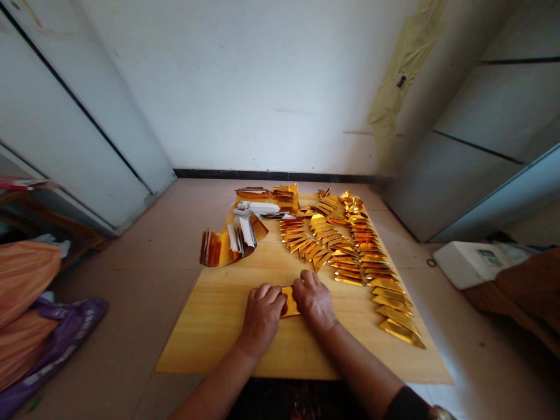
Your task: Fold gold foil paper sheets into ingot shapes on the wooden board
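Head view: left hand (261, 319), right hand (314, 301) on gold foil (290, 301), near board edge (289, 378)

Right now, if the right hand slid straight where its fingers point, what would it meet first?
The right hand would probably meet the nearest folded gold foil pieces, after crossing the wooden board; the line is hard to judge.

Wooden board (196, 350), rows of gold-foil triangles (391, 303)
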`<action>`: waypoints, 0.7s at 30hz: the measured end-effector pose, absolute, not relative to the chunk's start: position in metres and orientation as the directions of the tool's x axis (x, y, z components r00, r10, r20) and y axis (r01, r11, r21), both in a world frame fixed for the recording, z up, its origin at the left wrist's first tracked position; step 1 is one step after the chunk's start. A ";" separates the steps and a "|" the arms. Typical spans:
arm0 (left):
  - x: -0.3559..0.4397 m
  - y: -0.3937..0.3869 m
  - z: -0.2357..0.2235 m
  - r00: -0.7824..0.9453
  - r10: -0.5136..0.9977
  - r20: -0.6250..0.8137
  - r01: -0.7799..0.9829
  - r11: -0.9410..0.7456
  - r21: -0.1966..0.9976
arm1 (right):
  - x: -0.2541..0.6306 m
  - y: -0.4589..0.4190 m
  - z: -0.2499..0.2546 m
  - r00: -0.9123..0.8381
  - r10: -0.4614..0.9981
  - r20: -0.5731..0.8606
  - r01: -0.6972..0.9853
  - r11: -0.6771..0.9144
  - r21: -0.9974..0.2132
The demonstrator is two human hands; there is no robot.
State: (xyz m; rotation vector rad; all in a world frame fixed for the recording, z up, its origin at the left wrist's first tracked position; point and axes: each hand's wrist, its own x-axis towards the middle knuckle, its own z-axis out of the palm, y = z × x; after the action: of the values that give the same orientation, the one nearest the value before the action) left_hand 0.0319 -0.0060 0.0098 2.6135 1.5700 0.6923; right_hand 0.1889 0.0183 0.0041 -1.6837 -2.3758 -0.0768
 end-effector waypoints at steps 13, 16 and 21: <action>0.015 -0.012 0.005 0.445 0.830 0.335 0.831 -0.523 0.191 | 0.219 0.024 0.015 -0.283 0.927 0.245 0.892 0.348 -0.287; 0.014 -0.012 0.005 0.450 0.830 0.329 0.827 -0.527 0.198 | 0.214 0.018 0.033 -0.144 0.922 0.359 0.790 0.326 -0.520; 0.015 -0.011 0.008 0.430 0.854 0.294 0.835 -0.500 0.230 | 0.182 0.004 0.039 -0.284 0.946 0.156 0.598 0.302 -0.743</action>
State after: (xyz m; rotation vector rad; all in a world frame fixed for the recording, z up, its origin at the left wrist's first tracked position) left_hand 0.0148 -0.0114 0.0077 2.6140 1.5450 0.5841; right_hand 0.1821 0.0043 0.0387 -1.3681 -1.9822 0.7627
